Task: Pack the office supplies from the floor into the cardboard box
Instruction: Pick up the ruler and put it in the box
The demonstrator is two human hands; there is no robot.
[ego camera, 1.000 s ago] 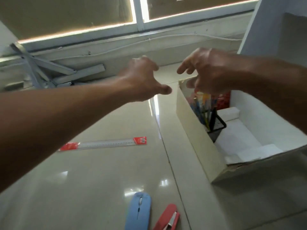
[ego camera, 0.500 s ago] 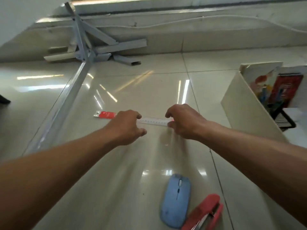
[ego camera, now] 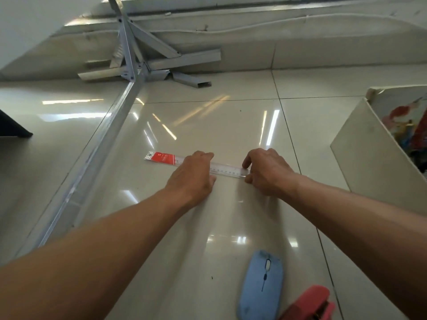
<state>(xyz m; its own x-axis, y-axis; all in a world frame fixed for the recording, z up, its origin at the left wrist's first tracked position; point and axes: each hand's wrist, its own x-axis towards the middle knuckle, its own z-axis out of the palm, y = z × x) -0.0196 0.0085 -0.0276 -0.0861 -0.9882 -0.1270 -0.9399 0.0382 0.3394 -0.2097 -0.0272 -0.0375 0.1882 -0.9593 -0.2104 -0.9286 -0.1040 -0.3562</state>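
A clear plastic ruler in a sleeve with a red end lies flat on the glossy tiled floor. My left hand covers its middle, fingers over the far edge and thumb at the near edge. At the ruler's right end, my right hand pinches it between index finger and thumb. The cardboard box stands at the right edge; colourful items show inside, mostly cut off. A blue computer mouse and a red stapler lie on the floor near me.
A grey metal frame lies against the far wall, and a long metal rail runs from it diagonally toward the lower left. A dark object pokes in at the left edge.
Both hands came away from above the box, dropped to the floor and closed around the ruler. The view tilted down and left, so the box now sits at the right edge.
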